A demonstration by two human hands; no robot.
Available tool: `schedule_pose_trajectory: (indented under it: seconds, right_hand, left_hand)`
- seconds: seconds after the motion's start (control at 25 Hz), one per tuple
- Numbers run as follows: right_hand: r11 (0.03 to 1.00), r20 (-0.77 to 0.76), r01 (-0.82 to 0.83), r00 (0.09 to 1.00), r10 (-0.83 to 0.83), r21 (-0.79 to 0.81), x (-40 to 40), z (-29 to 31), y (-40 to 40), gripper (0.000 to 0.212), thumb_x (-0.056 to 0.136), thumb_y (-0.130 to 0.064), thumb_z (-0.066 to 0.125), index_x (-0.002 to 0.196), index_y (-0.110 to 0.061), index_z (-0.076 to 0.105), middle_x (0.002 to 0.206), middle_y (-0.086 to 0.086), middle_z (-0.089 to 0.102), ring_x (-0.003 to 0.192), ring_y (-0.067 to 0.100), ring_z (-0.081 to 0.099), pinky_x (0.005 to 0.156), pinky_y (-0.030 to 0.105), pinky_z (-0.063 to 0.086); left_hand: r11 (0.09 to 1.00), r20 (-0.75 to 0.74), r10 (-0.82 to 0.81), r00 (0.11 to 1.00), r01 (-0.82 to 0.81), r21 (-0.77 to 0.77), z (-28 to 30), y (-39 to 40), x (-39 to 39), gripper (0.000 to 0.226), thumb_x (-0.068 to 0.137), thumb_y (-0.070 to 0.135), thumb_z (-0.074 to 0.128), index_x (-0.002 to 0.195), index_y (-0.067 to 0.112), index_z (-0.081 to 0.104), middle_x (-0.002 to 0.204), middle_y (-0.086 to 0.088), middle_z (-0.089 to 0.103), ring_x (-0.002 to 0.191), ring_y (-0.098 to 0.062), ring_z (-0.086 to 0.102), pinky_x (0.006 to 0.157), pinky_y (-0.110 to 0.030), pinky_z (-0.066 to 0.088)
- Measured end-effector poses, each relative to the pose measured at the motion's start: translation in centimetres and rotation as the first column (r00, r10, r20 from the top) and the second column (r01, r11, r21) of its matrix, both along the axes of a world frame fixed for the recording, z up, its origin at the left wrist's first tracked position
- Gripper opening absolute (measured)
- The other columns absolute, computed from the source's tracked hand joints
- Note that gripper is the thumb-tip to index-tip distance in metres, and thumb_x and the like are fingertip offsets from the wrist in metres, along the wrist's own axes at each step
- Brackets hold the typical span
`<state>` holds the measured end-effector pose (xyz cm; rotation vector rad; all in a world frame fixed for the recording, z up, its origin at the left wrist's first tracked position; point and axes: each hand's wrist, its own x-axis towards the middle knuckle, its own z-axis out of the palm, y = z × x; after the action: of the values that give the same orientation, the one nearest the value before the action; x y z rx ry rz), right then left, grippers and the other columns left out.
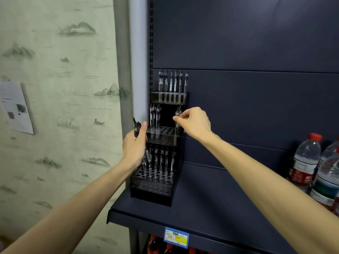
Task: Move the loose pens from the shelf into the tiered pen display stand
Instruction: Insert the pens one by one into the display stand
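Observation:
A black tiered pen display stand stands at the left end of the dark blue shelf. Several clear-barrelled pens stand in its top, middle and bottom tiers. My left hand grips a bundle of loose pens just left of the middle tier, their tips pointing up. My right hand pinches one pen upright at the right end of the middle tier, its lower end down at the holes. Whether that end sits in a hole I cannot tell.
Water bottles stand on the shelf at the far right. A price tag hangs on the shelf's front edge, with red bottles below. A papered wall with a pinned sheet lies to the left.

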<state>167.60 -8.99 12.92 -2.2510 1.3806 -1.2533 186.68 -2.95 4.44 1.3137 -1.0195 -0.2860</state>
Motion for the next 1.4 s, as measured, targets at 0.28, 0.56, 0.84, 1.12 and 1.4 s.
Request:
schedule_pose_trajectory:
  seconds: [0.28,0.56,0.84,1.12,1.4]
  right_hand:
    - [0.995,0.052,-0.065,0.997,0.062,0.073,-0.5,-0.4,0.4,0.027,0.092,-0.048,0.070,0.080,-0.025,0.076,0.072,-0.005,0.076,0.054,0.009,0.069,0.076,0.039,0.062]
    - [0.980,0.156,-0.186,0.972,0.173,0.070,-1.0,-3.3,0.2,0.012,0.093,-0.038,0.073,0.099,-0.029,0.079,0.074,-0.012,0.075,0.055,0.009,0.069,0.078,0.041,0.062]
    - [0.998,0.037,-0.057,0.998,0.055,0.032,-1.0,-2.8,0.3,0.016,0.095,-0.040,0.069,0.102,-0.030,0.080,0.088,-0.014,0.075,0.088,0.007,0.069,0.080,0.034,0.057]
    - [0.973,0.218,-0.225,0.948,0.231,-0.055,-0.7,-5.4,2.0,0.022,0.089,-0.053,0.068,0.093,-0.033,0.078,0.079,-0.018,0.074,0.073,0.003,0.067,0.075,0.039,0.058]
    - [0.942,0.121,-0.335,0.934,0.336,-0.033,1.3,-5.6,2.1,0.027,0.086,-0.044,0.077,0.110,-0.032,0.078,0.084,-0.019,0.074,0.061,-0.003,0.058,0.070,0.034,0.056]
  left_hand:
    - [0.995,-0.093,-0.060,0.994,0.052,-0.085,0.5,0.3,-0.4,0.050,0.096,0.056,0.063,0.070,0.015,0.051,0.064,-0.004,0.049,0.060,-0.016,0.043,0.063,-0.034,0.035]
    - [0.996,-0.101,-0.006,0.995,-0.003,-0.093,0.7,-0.3,-0.3,0.046,0.089,0.056,0.071,0.070,0.015,0.068,0.062,0.005,0.066,0.063,-0.016,0.060,0.073,-0.036,0.048]
    - [0.998,-0.001,0.003,1.000,-0.003,-0.070,1.4,-0.3,-1.4,0.038,0.088,0.063,0.069,0.071,0.030,0.079,0.068,0.008,0.074,0.069,-0.012,0.066,0.072,-0.033,0.049]
    - [0.990,-0.109,-0.067,0.992,0.052,-0.130,2.1,0.0,-1.4,0.043,0.083,0.049,0.081,0.077,0.007,0.076,0.071,-0.002,0.074,0.067,-0.013,0.064,0.074,-0.034,0.052]
    - [0.971,-0.174,-0.220,0.960,0.198,-0.135,3.4,-0.2,-2.9,0.029,0.087,0.040,0.080,0.089,0.011,0.080,0.081,-0.016,0.078,0.076,-0.035,0.077,0.078,-0.056,0.063]
